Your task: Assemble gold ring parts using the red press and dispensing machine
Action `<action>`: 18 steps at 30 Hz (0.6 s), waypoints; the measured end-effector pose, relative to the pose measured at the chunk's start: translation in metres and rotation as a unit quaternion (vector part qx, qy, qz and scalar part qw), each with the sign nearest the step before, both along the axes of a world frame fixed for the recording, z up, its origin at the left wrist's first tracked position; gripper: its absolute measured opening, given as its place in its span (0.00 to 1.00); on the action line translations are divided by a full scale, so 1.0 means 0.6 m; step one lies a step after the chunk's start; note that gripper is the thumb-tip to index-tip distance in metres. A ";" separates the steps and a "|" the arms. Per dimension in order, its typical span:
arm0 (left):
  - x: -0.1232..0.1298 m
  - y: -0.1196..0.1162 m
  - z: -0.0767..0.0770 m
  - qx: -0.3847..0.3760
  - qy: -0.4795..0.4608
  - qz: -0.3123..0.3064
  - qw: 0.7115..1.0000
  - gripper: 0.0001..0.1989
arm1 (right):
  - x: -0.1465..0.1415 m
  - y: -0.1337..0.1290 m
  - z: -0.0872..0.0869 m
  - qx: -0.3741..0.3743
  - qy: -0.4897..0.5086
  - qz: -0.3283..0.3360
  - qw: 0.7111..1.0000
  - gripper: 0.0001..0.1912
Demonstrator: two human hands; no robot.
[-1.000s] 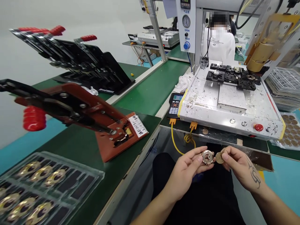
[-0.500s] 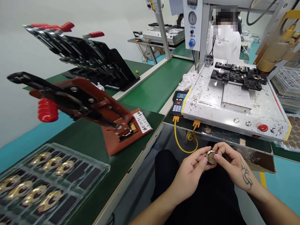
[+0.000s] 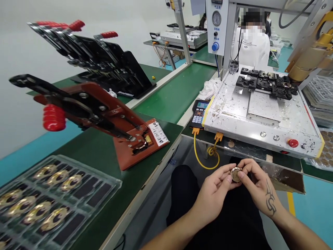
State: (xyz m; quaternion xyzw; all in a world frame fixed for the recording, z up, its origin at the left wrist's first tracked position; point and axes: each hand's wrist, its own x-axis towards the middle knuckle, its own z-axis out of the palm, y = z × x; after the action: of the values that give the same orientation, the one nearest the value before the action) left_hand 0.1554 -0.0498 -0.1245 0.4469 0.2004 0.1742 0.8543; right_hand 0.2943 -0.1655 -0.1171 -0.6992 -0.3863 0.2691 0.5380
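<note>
In the head view, a left hand (image 3: 213, 191) has its fingers closed on the rim of a small, round, shiny metal case (image 3: 231, 171), low on the right and in front of the dark-clothed lap. A right hand (image 3: 256, 184) pinches in from the other side, thumb and fingers drawn together at a flat, matt brown disc (image 3: 235, 174) that lies over the case; faint marks on the disc are too small to read

On the green counter (image 3: 101, 154) at left, a clear moulded plastic tray (image 3: 114, 182) holds glossy gold-coloured ring-shaped parts (image 3: 48, 224) in dark-lined pockets. Beyond it stands a red-brown metal press (image 3: 123, 156) with a ribbed red grip (image 3: 54, 118) and a white label (image 3: 158, 133), its handwriting not clearly legible. Black clamp presses (image 3: 130, 73) stand farther back

At right, a scuffed white machine (image 3: 223, 114) carries blocky black fixtures (image 3: 265, 85) and a smooth red button (image 3: 292, 143). A keypad (image 3: 199, 116) and a yellow cable (image 3: 197, 158) are beside it. Above, a round dial gauge (image 3: 216, 18) sits beneath the characters 气压表
</note>
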 end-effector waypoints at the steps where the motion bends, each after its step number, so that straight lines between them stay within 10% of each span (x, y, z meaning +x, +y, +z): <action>1: 0.000 -0.001 0.000 0.004 0.003 0.002 1.000 0.24 | -0.001 0.000 0.001 -0.001 -0.006 -0.001 1.000 0.14; 11: -0.008 -0.007 -0.021 0.136 0.055 0.038 0.988 0.18 | 0.002 0.000 -0.020 -0.011 -0.178 0.002 0.984 0.09; 18: -0.014 0.046 0.002 0.257 0.066 -0.013 0.964 0.35 | 0.027 0.033 -0.002 0.033 -0.220 0.132 0.966 0.09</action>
State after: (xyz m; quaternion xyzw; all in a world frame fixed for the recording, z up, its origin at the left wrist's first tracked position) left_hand 0.1468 -0.0222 -0.1232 0.6642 0.1987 0.1788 0.6981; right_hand 0.3104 -0.1459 -0.1181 -0.6654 -0.5932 0.1642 0.4223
